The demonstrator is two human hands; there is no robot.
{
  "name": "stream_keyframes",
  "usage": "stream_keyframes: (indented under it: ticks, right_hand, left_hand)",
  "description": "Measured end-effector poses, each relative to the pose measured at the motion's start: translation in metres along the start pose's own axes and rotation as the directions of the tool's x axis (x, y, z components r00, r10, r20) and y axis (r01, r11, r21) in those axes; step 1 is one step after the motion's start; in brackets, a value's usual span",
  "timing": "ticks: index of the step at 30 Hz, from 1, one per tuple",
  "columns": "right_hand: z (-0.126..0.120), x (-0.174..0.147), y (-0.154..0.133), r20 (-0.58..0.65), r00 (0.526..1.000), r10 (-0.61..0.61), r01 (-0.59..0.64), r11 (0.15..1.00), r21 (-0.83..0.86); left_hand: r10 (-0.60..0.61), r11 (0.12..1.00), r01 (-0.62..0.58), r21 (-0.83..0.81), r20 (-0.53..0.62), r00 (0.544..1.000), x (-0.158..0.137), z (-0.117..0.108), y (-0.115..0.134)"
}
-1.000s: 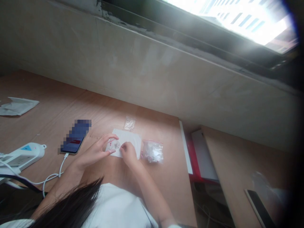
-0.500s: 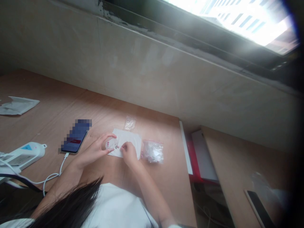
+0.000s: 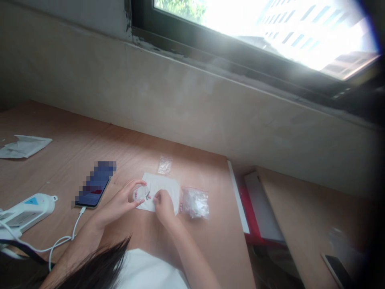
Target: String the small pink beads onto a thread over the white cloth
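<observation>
My left hand (image 3: 123, 199) grips a clear round dish-like piece (image 3: 139, 194) by its edges, between thumb and fingers. Small pink and dark bits, perhaps beads, show in or beside it. Close by on the right, my right hand (image 3: 164, 205) is closed in a pinch; whatever its fingertips hold is too small to make out. Both hands are over a white sheet (image 3: 165, 181) lying on the wooden table. To the right of the sheet lies a clear zip bag (image 3: 195, 203) with shiny contents, and a smaller clear bag (image 3: 165, 165) lies just behind it.
A phone (image 3: 94, 186) with a charging cable lies to the left, near a white power strip (image 3: 33, 208). Farther left is a torn white packet (image 3: 27, 146). Right of a gap with a red folder (image 3: 251, 212), another table (image 3: 294, 212) bears a second phone (image 3: 338, 269).
The camera has tilted up slightly, so the table sits lower in view and more window shows. Both hands keep nearly the same pose over the sheet.
</observation>
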State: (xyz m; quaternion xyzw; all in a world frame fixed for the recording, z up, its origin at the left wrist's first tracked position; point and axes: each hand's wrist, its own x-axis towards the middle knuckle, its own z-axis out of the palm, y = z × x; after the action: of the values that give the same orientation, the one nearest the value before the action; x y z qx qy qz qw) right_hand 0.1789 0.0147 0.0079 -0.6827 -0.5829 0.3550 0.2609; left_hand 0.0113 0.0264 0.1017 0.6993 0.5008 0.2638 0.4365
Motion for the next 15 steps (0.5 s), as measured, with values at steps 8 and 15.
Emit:
stream_keyframes:
  ticks: [8, 15]
  right_hand:
    - [0.004, 0.009, -0.005, -0.11, 0.994, 0.002, -0.008, 0.998, -0.054]
    - [0.002, 0.02, -0.021, 0.053, 0.991, -0.123, 0.125, 0.992, -0.036]
  left_hand:
    - [-0.059, 0.993, 0.053, -0.104, -0.05, 0.997, 0.006, 0.009, -0.015]
    - [-0.075, 0.996, 0.074, -0.046, -0.03, 0.997, 0.008, 0.012, -0.034]
